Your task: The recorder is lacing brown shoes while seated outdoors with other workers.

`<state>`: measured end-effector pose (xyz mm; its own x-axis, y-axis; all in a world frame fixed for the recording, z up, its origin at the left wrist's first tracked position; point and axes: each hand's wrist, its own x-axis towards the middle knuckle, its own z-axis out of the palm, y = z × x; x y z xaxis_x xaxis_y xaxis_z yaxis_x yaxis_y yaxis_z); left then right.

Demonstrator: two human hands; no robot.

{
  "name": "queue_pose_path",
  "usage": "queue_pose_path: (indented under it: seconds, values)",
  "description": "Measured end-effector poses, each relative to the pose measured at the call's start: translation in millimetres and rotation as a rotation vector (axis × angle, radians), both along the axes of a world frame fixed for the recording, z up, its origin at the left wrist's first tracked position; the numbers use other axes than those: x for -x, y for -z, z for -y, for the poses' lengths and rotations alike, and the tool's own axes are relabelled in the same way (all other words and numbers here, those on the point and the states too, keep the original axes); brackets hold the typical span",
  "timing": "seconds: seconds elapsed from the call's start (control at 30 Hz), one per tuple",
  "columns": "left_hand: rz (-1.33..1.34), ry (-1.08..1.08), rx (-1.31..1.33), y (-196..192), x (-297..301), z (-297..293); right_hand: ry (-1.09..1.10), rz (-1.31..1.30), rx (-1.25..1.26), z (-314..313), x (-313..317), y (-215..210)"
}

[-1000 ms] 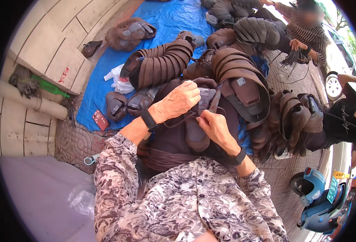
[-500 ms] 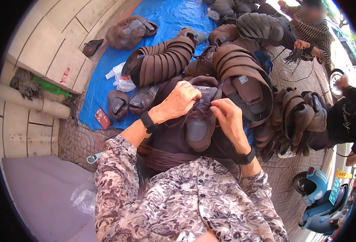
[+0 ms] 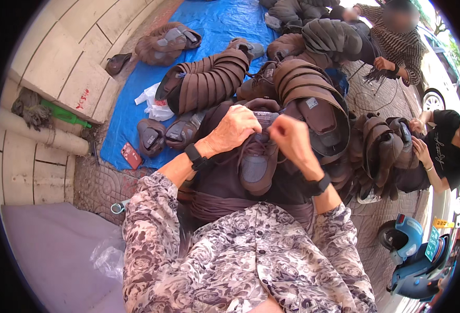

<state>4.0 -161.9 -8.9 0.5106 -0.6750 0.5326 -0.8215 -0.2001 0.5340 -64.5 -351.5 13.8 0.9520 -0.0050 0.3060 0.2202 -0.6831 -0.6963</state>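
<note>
Gripping brown mesh-topped shoe [image 3: 257, 167] at frame centre, toe pointing down over lap. Left hand [image 3: 233, 129] clamped on shoe's upper edge, fingers curled around it. Right hand [image 3: 292, 141] just beside, fingers pinched at tongue area; whether lace is held, cannot tell. Stacked rows of brown shoes [image 3: 209, 81] above hands on blue tarp [image 3: 224, 21]. Another person's hands [image 3: 383, 65] upper right, well apart.

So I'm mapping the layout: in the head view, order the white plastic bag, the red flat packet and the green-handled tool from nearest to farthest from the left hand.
1. white plastic bag, left of the left hand, on the tarp.
2. red flat packet, lower left, at the tarp's edge.
3. green-handled tool, far left, by the wall.
</note>
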Motion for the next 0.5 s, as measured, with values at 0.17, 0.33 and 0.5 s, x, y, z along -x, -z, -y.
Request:
queue_pose_path:
  seconds: [0.17,0.33,0.5]
  values:
    - [0.209,0.138,-0.034,-8,4,-2,0.361,0.251,0.241,75,-13,-27]
    - [-0.416,0.102,0.144,-9,5,-7,0.457,0.287,0.375,74,-11,-19]
    - [-1.234,0.041,1.010,18,-16,-86,0.492,0.052,0.197,84,-8,-15]
